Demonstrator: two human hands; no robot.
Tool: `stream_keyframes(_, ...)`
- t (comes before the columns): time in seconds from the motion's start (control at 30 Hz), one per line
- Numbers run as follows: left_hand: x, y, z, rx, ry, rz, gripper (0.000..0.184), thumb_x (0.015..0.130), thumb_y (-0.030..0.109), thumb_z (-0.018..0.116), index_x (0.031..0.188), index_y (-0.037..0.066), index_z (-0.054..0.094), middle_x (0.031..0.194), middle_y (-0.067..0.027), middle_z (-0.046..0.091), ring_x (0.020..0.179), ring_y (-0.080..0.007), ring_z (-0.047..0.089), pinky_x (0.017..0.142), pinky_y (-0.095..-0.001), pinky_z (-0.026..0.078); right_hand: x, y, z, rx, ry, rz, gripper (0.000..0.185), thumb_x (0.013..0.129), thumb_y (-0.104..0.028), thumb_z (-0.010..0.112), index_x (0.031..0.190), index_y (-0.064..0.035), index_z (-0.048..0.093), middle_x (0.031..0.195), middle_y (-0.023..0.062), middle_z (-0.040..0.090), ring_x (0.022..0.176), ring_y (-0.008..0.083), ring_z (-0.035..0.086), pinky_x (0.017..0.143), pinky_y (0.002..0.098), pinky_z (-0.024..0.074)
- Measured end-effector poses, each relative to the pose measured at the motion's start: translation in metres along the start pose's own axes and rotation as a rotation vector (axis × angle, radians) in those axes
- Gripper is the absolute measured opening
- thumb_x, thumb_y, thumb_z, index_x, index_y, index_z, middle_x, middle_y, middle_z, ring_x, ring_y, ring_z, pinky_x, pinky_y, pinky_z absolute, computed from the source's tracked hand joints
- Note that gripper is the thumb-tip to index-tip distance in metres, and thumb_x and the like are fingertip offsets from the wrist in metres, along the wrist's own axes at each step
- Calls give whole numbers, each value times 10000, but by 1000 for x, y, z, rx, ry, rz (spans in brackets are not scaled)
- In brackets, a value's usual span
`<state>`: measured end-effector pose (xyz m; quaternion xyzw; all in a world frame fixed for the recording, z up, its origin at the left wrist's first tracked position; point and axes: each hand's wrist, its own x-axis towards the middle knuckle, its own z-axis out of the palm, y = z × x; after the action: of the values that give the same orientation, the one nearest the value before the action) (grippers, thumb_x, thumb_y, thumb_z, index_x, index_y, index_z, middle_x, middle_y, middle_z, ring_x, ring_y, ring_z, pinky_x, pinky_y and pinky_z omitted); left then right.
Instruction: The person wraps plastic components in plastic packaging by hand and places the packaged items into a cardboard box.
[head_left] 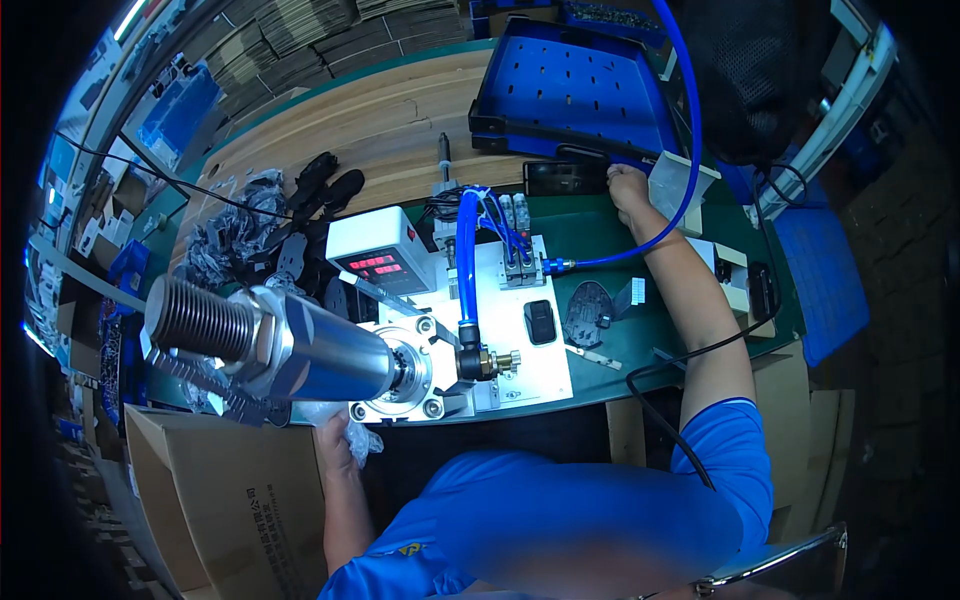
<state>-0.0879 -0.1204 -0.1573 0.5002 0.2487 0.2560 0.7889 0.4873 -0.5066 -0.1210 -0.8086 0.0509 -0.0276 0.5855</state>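
Note:
My left hand (338, 442) is at the front edge of the bench, closed on a crumpled clear plastic bag (362, 440). It sits just below a metal press (335, 350) with a large threaded end, which hides part of the fingers. My right hand (627, 192) is stretched to the back of the bench, its fingers curled beside a black phone-like device (563, 178). Whatever those fingers hold is too small to make out. A white open box (682, 188) stands right of that hand. On the white machine plate lies a small black part (540, 322).
A white control box (378, 250) with red digits stands behind the press. Blue air hoses (690, 100) arch over the bench. A perforated blue tray (575, 85) lies at the back. Dark parts in plastic (235, 235) are piled left. A cardboard carton (235, 500) stands below left.

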Motion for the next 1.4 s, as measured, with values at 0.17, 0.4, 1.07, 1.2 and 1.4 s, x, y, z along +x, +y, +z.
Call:
stream_keyframes(0.17,2,-5,-9,51,53,-34,549,883,92,631,1419,1,556,1240,-134,663,1070,-223,630,989,-351,464,21,-49,-52,291,-601,693,360,1043,-203,576,1248,65,704,1179,190,744,1111,339,688,992,379,511)
stream_keyframes(0.4,-2,0,2,74,69,2,480,895,98,623,1362,-7,585,1188,-132,663,1005,-218,622,939,-328,476,-38,-59,-55,352,-263,43,519,1070,-248,571,1456,95,511,1428,276,582,1332,348,593,1164,397,459)
stream_keyframes(1.07,10,-8,-23,-42,10,-28,473,952,117,645,1389,-30,543,1217,-151,667,1026,-239,651,947,-318,503,-223,-93,-251,-67,-21,-277,302,994,-234,674,1110,37,739,917,97,721,816,174,679,748,277,554)
stream_keyframes(1.2,12,-11,-22,-55,16,-43,477,945,119,647,1385,-35,543,1206,-150,671,1018,-238,653,942,-312,507,-293,-56,-261,-419,78,-268,191,970,-199,690,1040,-39,766,796,42,683,678,150,583,654,287,483)
stream_keyframes(1.4,13,-10,-13,-108,15,-40,502,919,126,664,1381,-33,545,1189,-147,674,1011,-230,650,934,-313,513,-399,-54,-203,-716,-115,-108,161,920,-121,682,881,24,741,782,131,699,669,203,602,670,330,498)
